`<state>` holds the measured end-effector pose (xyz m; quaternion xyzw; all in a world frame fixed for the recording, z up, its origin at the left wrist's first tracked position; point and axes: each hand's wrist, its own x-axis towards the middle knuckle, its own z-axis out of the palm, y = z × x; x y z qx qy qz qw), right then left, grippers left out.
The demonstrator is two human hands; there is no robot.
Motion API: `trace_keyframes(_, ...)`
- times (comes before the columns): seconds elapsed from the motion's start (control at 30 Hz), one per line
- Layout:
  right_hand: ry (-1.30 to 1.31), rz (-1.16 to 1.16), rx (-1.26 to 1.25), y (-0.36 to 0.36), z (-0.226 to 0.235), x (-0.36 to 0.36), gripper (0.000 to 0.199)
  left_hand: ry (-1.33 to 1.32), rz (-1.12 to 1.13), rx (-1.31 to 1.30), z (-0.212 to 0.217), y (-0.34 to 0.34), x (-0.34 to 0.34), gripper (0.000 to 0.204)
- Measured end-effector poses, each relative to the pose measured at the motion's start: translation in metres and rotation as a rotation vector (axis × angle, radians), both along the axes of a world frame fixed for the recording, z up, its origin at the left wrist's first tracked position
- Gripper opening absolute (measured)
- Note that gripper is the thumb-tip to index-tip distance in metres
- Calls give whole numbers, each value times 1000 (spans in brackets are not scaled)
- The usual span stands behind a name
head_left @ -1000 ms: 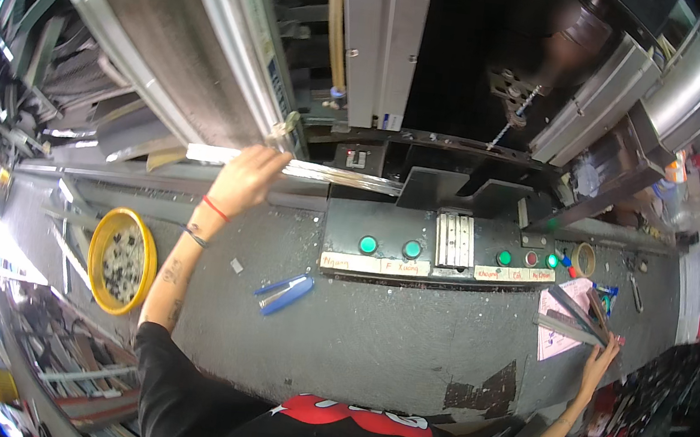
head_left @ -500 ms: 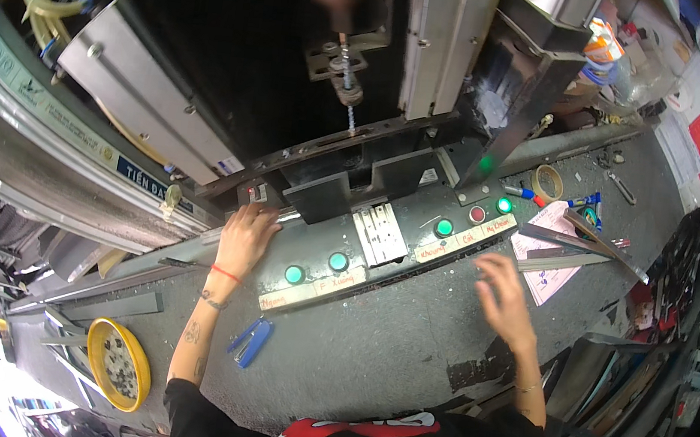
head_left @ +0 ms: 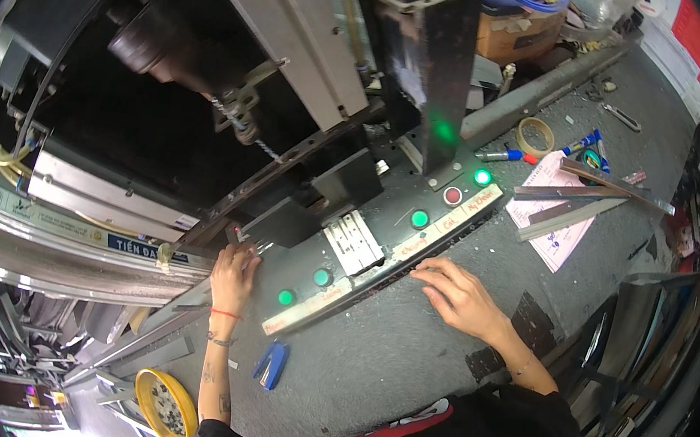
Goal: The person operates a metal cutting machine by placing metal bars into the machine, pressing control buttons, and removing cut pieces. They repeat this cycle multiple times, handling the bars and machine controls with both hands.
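Observation:
My left hand [head_left: 234,277] is at the left end of the dark machine base, beside a black plate [head_left: 282,226]. Its fingers are drawn together at a small shiny edge; what they grip is hidden. My right hand [head_left: 463,300] hovers in front of the button panel [head_left: 398,254], fingers loosely bent and apart, with nothing in them. Green buttons [head_left: 419,219] and a red button [head_left: 453,196] line the panel; the far right green one [head_left: 482,177] glows. Above the base, a long drill bit [head_left: 264,150] points down from a dark chuck [head_left: 141,44].
A blue stapler [head_left: 270,365] lies near my left forearm. A yellow basin [head_left: 188,412] of small scraps stands lower left. At right are metal strips [head_left: 573,192] on a pink paper [head_left: 555,249], a tape roll [head_left: 535,137], a marker [head_left: 500,155] and a cutter knife [head_left: 621,117].
The view has turned, shifting the machine in the picture. My right hand has come left, closer to the panel's front edge. My left hand stays at the base's left end.

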<state>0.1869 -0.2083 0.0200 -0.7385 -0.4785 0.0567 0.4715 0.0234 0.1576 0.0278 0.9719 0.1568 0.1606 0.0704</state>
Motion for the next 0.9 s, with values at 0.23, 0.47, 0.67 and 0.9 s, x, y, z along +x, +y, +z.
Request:
trace_keyframes(0.23, -13, -72, 58, -22, -10, 0, 27, -13, -3, 56, 4, -6, 2, 20)
trace_keyframes(0.47, 22, -106, 115, -37, -21, -1, 26, 55, 95, 37, 2, -4, -5, 23)
trace_keyframes(0.67, 48, -119, 120, -45, -23, 4, 23, 55, 78, 104, 0, -1, -7, 24)
trace_keyframes(0.9, 45, -118, 119, -45, -24, 9, 22, 61, 120, 88, 1, -6, -7, 23)
